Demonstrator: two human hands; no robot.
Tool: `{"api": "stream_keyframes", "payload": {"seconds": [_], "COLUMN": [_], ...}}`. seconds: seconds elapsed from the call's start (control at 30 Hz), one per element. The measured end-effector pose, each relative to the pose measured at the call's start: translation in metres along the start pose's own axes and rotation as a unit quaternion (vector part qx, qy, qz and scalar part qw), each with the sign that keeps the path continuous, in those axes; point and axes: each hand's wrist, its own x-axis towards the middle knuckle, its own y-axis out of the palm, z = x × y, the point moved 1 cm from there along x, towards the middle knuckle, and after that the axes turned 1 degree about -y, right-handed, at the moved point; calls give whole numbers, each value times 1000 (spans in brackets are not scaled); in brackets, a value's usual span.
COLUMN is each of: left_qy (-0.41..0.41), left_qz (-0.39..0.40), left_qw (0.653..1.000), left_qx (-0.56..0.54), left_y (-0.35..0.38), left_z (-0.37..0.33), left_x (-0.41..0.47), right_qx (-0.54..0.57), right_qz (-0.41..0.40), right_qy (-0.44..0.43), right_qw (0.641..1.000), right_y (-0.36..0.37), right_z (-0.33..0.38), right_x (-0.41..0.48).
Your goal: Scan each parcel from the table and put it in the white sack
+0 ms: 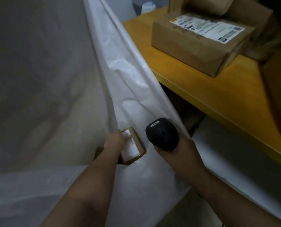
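My left hand holds a small brown parcel with a white label, down at the mouth of the white sack. The sack's rim stretches from the top of the view down between my two arms. My right hand grips a black barcode scanner, its head pointing up, right beside the parcel. A larger brown parcel with a white shipping label lies on the yellow table at the upper right.
More brown cardboard parcels are stacked behind the labelled one, and another sits at the right edge. Under the table's front edge lies a white surface. The sack's translucent wall fills the left half of the view.
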Motion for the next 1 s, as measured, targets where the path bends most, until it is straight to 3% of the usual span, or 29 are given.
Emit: {"api": "stream_keyframes", "payload": {"seconds": [0.17, 0.37, 0.57, 0.77, 0.87, 1.0], "left_qy": [53, 173, 394, 492, 452, 341], "left_qz": [-103, -184, -256, -259, -251, -144], "left_qw": [993, 967, 881, 829, 849, 913], "left_qx": [7, -12, 48, 64, 113, 170], "left_y": [-33, -68, -90, -75, -63, -54], "left_z": [-31, -62, -129, -208, -255, -312], "left_x": [-67, -182, -297, -372, -392, -402], "right_qx": [1, 84, 164, 231, 234, 246], "right_qz": [-24, -101, -221, -303, -343, -381], "right_qy": [-21, -39, -62, -35, -26, -19], "right_qw": [999, 990, 959, 924, 909, 891], "right_y": [-18, -67, -141, -207, -230, -254], "right_z": [10, 23, 16, -17, -27, -34], "right_x": [-25, -87, -161, -209, -221, -228]}}
